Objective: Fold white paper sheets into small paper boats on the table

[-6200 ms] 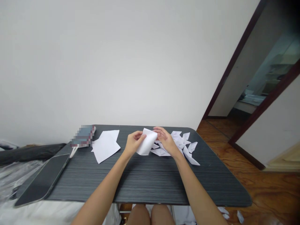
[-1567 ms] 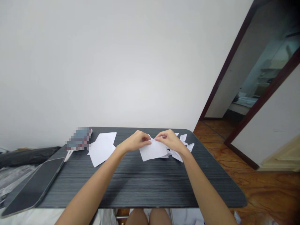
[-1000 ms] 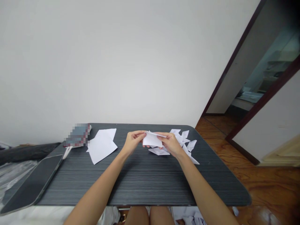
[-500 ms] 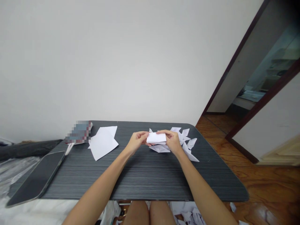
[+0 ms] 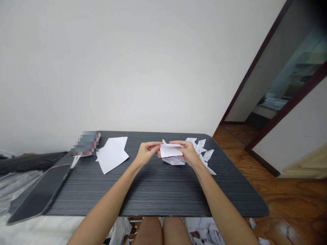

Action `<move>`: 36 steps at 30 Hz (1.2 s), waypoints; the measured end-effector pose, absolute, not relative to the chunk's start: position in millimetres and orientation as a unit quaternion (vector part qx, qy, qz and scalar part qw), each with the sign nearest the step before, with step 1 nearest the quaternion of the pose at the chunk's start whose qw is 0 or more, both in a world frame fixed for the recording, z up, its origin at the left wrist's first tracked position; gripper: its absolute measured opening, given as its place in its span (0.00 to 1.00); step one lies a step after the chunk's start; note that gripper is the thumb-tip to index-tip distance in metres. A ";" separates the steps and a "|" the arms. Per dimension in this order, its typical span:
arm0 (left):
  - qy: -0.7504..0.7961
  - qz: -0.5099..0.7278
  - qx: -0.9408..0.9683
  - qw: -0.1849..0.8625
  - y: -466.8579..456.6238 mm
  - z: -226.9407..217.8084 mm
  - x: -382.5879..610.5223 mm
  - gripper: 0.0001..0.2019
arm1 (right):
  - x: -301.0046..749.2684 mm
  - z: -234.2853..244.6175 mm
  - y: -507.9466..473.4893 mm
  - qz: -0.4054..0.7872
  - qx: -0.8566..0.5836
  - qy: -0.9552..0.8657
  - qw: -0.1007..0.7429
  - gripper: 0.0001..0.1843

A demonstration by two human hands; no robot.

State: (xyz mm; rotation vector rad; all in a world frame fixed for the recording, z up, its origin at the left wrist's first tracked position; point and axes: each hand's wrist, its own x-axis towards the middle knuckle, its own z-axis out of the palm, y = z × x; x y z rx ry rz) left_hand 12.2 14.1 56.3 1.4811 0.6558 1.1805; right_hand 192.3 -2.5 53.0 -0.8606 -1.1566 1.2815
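My left hand (image 5: pixel 146 152) and my right hand (image 5: pixel 187 152) both pinch a folded white sheet of paper (image 5: pixel 170 150), held a little above the dark table (image 5: pixel 153 190). The left fingers grip its left end, the right fingers wrap its right end. Just below and to the right of the sheet lies a pile of folded white paper shapes (image 5: pixel 204 158) on the table.
Flat white sheets (image 5: pixel 112 156) lie left of my hands, with a blurred-out object (image 5: pixel 85 143) behind them. A dark tablet (image 5: pixel 38 194) overhangs the table's left edge. Paper scraps (image 5: pixel 206 234) lie on the wooden floor. An open doorway (image 5: pixel 281 88) is at right.
The sheet lay flat on the table under my fingers 1.6 s ago. Since then I lifted it and folded it into a narrower strip held between both hands.
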 end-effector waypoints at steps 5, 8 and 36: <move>0.262 0.523 0.575 0.572 13.2 53.3 14.4 0.12 | 192.9 52.2 -1.3 0.522 -0.371 -0.497 0.585 0.07; 0.283 0.472 0.566 0.614 10.5 52.1 19.2 0.18 | 194.0 51.2 -0.4 0.454 -0.385 -0.554 0.582 0.08; 0.345 0.436 0.774 0.303 4.4 64.1 10.3 0.13 | 177.3 53.7 -13.1 0.439 -0.355 -0.694 0.447 0.20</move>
